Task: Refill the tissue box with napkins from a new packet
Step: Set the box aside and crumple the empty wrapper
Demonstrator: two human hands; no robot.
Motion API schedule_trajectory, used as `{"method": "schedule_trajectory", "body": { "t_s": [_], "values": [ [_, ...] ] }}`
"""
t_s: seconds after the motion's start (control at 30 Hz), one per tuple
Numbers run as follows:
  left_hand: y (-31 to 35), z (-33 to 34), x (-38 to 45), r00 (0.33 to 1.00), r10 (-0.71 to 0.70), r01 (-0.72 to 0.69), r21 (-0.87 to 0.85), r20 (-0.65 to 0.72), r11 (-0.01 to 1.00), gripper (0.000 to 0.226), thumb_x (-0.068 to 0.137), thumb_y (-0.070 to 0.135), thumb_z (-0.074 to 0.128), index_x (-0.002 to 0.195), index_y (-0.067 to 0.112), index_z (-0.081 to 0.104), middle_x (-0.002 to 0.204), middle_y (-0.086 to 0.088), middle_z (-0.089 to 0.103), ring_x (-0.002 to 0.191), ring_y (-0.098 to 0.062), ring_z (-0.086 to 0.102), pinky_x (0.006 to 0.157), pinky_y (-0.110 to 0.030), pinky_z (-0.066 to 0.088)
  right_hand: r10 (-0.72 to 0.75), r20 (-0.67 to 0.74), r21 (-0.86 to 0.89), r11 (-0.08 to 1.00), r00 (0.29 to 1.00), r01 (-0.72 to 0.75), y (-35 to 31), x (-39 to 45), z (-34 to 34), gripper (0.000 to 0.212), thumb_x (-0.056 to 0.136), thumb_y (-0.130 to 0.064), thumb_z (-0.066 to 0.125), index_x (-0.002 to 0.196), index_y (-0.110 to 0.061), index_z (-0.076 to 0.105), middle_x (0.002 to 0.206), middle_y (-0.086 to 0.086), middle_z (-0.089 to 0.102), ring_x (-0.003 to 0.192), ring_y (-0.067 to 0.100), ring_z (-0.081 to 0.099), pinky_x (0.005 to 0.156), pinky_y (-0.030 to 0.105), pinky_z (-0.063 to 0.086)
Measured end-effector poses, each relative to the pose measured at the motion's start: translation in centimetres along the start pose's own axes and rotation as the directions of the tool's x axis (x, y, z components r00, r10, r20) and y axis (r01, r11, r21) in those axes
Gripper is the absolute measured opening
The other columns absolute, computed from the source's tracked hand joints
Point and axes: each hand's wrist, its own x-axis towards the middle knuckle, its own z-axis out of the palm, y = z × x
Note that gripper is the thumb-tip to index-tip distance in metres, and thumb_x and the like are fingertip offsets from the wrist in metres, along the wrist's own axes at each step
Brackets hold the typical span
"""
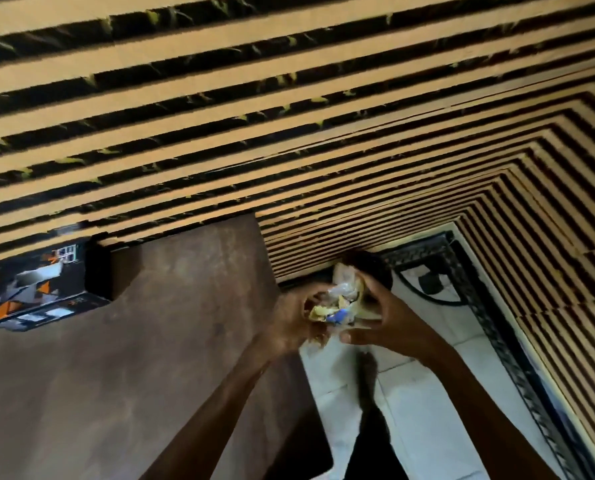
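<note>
A black tissue box (43,292) with orange and grey triangles stands at the far left of the brown table (150,341), against the slatted wall. Both my hands are held out past the table's right edge, above the white floor. My left hand (289,320) and my right hand (375,317) close together around a crumpled clear plastic packet (337,303) with yellow and blue print. The packet is scrunched into a ball between my palms. No napkins show in it. The box's top opening is too dark to read.
A wall of wood slats with dark gaps (289,116) fills the upper view and turns a corner at the right. Below my hands is a white tiled floor (427,410) with a black patterned border (497,323). A dark round object (369,265) sits behind the packet.
</note>
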Motion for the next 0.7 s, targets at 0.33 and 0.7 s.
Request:
{"method": "schedule_trajectory", "body": {
  "t_s": [0.33, 0.7],
  "values": [
    [-8.0, 16.6, 22.9, 0.91, -0.362, 0.362, -0.04, -0.2, 0.931, 0.055, 0.054, 0.035, 0.087, 0.092, 0.021, 0.05, 0.077, 0.01, 0.062, 0.066, -0.008, 0.06, 0.062, -0.027, 0.052, 0.383, -0.188, 0.315, 0.896, 0.904, -0.314, 18.8, 13.0, -15.6, 0.054, 0.08, -0.028, 0.077, 0.127, -0.022, 0.05, 0.118, 0.009, 0.067, 0.087, 0.02, 0.074, 0.069, 0.041, 0.061],
    [-35.9, 27.3, 38.8, 0.724, -0.643, 0.539, -0.377, -0.249, 0.753, 0.022, 0.084, -0.01, 0.058, 0.103, 0.001, 0.064, 0.084, -0.003, 0.063, 0.06, 0.004, 0.059, 0.063, -0.013, 0.046, 0.381, -0.563, 0.029, 0.896, 0.733, -0.443, 49.6, 35.8, -17.9, 0.051, 0.066, -0.047, 0.082, 0.098, -0.017, 0.057, 0.087, -0.002, 0.065, 0.085, 0.02, 0.062, 0.07, 0.03, 0.045]
  ]
}}
